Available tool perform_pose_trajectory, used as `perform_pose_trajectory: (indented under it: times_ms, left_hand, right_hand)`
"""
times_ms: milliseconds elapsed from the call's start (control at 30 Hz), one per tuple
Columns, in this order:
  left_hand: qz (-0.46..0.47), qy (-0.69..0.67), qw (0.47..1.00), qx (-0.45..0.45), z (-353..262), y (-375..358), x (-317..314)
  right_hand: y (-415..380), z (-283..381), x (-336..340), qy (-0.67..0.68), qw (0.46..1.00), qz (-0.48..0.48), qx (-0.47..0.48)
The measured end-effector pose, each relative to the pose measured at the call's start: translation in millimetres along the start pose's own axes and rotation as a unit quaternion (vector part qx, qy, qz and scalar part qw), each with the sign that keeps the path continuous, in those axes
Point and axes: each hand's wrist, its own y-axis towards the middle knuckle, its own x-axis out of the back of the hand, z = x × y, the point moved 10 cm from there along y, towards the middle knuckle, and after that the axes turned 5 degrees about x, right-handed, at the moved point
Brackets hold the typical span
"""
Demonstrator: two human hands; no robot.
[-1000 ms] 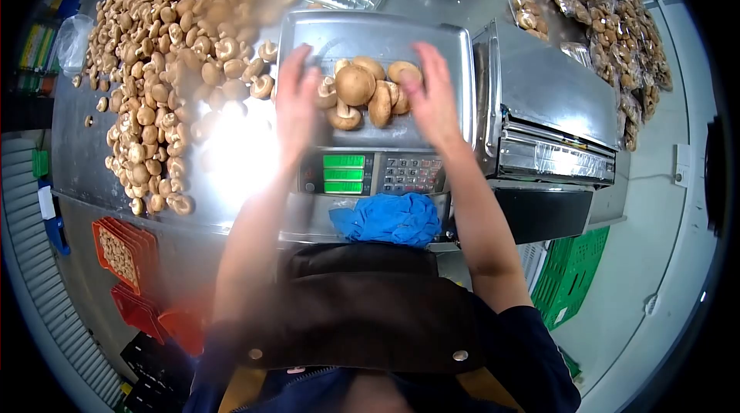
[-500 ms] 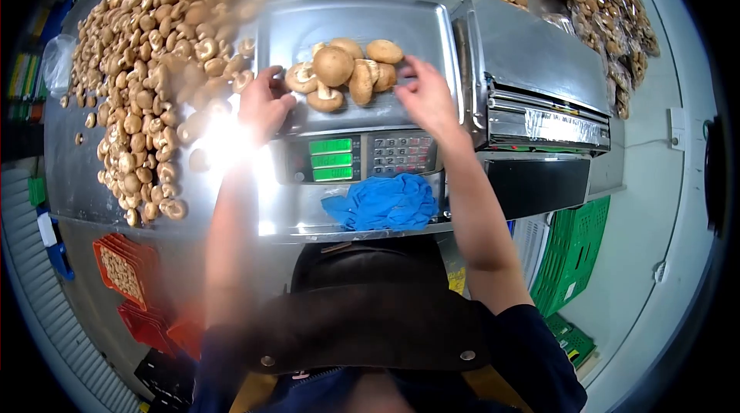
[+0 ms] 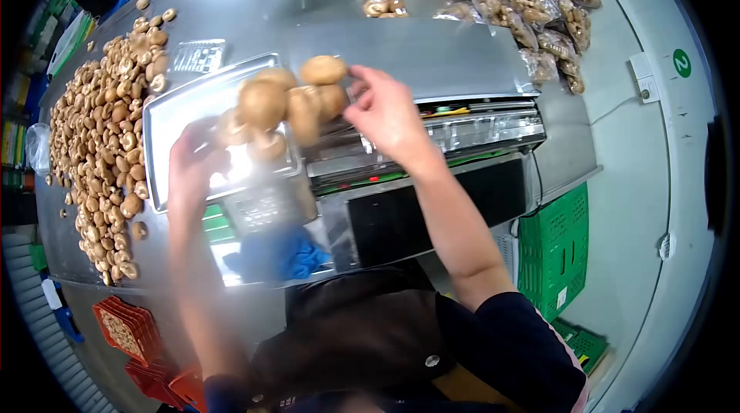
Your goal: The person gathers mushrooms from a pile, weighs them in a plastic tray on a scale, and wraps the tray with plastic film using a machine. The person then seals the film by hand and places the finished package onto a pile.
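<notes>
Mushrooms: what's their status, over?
Left hand, blurred, and right hand hold mushrooms between them. They overlap right edge of scale tray. Blue bundle lower in view, not in their way.

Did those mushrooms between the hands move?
Yes, the mushrooms moved right: from the middle of the metal scale plate to over its right edge.

Left hand (image 3: 193, 162) and right hand (image 3: 388, 116) hold a mushroom cluster (image 3: 264, 104) between them, over the edge of the metal pan (image 3: 181, 111)
</notes>
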Motion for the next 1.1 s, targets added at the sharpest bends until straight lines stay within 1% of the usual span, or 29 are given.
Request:
perform_pose_trajectory:
  times_ms: [67, 100, 133, 167, 200, 233, 300, 400, 433, 500, 533, 567, 600, 633, 667, 700, 733, 767, 800, 833, 867, 900, 933, 967, 1000, 1067, 1100]
  left_hand:
    - [0.033, -0.004, 0.999, -0.004, 3.1, 26.0, -60.7]
    - [0.063, -0.01, 0.998, -0.014, 0.5, 38.3, -94.3]
    - [0.06, 0.003, 0.998, -0.002, -0.1, 48.8, -124.9]
    - [0.061, 0.055, 0.996, 0.027, -6.6, 54.2, -153.2]
    - [0.069, 0.058, 0.996, 0.028, 5.9, 72.0, -175.3]
    - [0.081, 0.057, 0.995, 0.034, 4.2, 78.8, -197.1]
    - [0.076, 0.075, 0.994, 0.016, -3.7, 85.6, -225.5]
    - [0.088, 0.116, 0.989, 0.037, -3.4, 85.3, -245.1]
    - [0.077, 0.163, 0.983, -0.045, -16.1, 81.4, -242.8]
    - [0.057, 0.255, 0.943, -0.205, -29.2, 53.6, -222.2]
    - [0.04, 0.349, 0.896, -0.272, -43.5, 29.3, -213.4]
    - [0.023, 0.437, 0.834, -0.337, -63.2, 2.1, -205.7]
    - [0.055, 0.516, 0.778, -0.355, -67.7, -14.9, -205.5]
    - [0.088, 0.589, 0.714, -0.368, -65.7, -25.5, -207.4]
    - [0.129, 0.593, 0.703, -0.371, -60.9, -28.9, -209.4]
    - [0.144, 0.595, 0.687, -0.39, -62.7, -34.2, -217.8]
    - [0.159, 0.597, 0.671, -0.409, -66.7, -37.0, -231.5]
    - [0.173, 0.598, 0.654, -0.43, -69.9, -38.2, -243.2]
    - [0.212, 0.582, 0.656, -0.431, -57.9, -34.6, -252.7]
    - [0.197, 0.542, 0.668, -0.47, -57.2, -38.4, -255.6]
    - [0.195, 0.517, 0.701, -0.45, -56.6, -38.6, -249.3]
    - [0.194, 0.492, 0.733, -0.428, -55.5, -44.0, -239.3]
    - [0.181, 0.449, 0.789, -0.378, -44.9, -48.5, -214.4]
    - [0.163, 0.397, 0.84, -0.331, -33.4, -54.0, -188.6]
    - [0.19, 0.419, 0.853, -0.246, -30.9, -63.2, -176.4]
    - [0.098, 0.28, 0.925, -0.239, -68.5, -72.4, -135.6]
    - [0.014, 0.213, 0.957, -0.194, -105.6, -64.6, -124.6]
  right_hand:
    - [0.8, -32.3, 54.7, -0.042, 0.999, -0.006, -0.024]
    - [2.8, -49.9, 80.8, -0.026, 0.999, -0.012, -0.029]
    - [7.5, -76.1, 104.2, -0.012, 0.999, -0.018, -0.039]
    - [12.2, -95.9, 126.2, -0.037, 0.998, -0.011, -0.046]
    - [15.5, -118.6, 146.2, -0.018, 0.998, -0.026, -0.062]
    - [20.2, -134.8, 159.9, -0.033, 0.997, -0.017, -0.065]
    - [22.7, -155.1, 183.1, -0.021, 0.996, -0.03, -0.082]
    - [18.3, -159.0, 199.1, -0.071, 0.994, -0.021, -0.076]
    - [14.8, -148.8, 202.7, -0.102, 0.994, 0.004, -0.034]
    - [-4.4, -125.5, 216.4, -0.162, 0.984, 0.055, 0.049]
    - [-20.1, -110.4, 228.5, -0.235, 0.964, 0.055, 0.111]
    - [-39.2, -96.3, 241.3, -0.306, 0.935, 0.055, 0.173]
    - [-51.4, -86.9, 249.7, -0.375, 0.896, 0.054, 0.233]
    - [-53.2, -98.0, 250.7, -0.405, 0.881, 0.108, 0.222]
    - [-57.3, -110.3, 249.8, -0.433, 0.861, 0.163, 0.21]
    - [-63.1, -120.3, 244.1, -0.458, 0.839, 0.22, 0.197]
    - [-59.3, -116.0, 238.2, -0.461, 0.84, 0.226, 0.176]
    - [-58.2, -111.7, 230.0, -0.413, 0.86, 0.215, 0.212]
    - [-57.5, -110.6, 221.3, -0.363, 0.876, 0.202, 0.245]
    - [-57.7, -105.0, 216.7, -0.312, 0.889, 0.188, 0.277]
    - [-64.0, -107.5, 221.7, -0.244, 0.924, 0.188, 0.226]
    - [-76.9, -110.9, 233.5, -0.208, 0.934, 0.171, 0.233]
    - [-92.9, -115.7, 246.1, -0.17, 0.943, 0.154, 0.24]
    - [-105.4, -120.5, 260.5, -0.077, 0.981, 0.152, 0.088]
    - [-119.8, -118.5, 274.3, 0.017, 0.987, 0.146, -0.064]
    - [-113.8, -78.3, 303.6, 0.075, 0.995, 0.05, 0.044]
    - [-98.4, -49.9, 326.1, 0.037, 0.988, -0.028, 0.147]
